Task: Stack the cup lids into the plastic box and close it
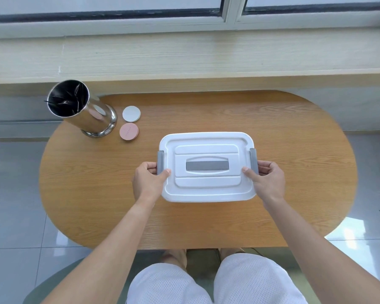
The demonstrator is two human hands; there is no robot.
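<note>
We sit at the six o'clock edge of the oval wood-grain surface, both forearms reaching forward. Our left hand and right hand flank the white plastic box, which rests at the centre with its long axis running nine to three o'clock. Each thumb presses on the smooth moulded lid while the other fingers curl around a grey side latch: left latch at nine o'clock of the box, right latch at three. So both hands are clamped on the box ends, equally near; whether the latches are locked or already loosened we cannot tell from above. Opening looks like the step in hand, since both latches lie directly under the fingers.

Farther off, toward ten o'clock, a matte pink cup lid and a white cup lid lie flat, well apart from the box, our left hand nearer. Just beside them stands a shiny steel cylinder holding dark utensils.
</note>
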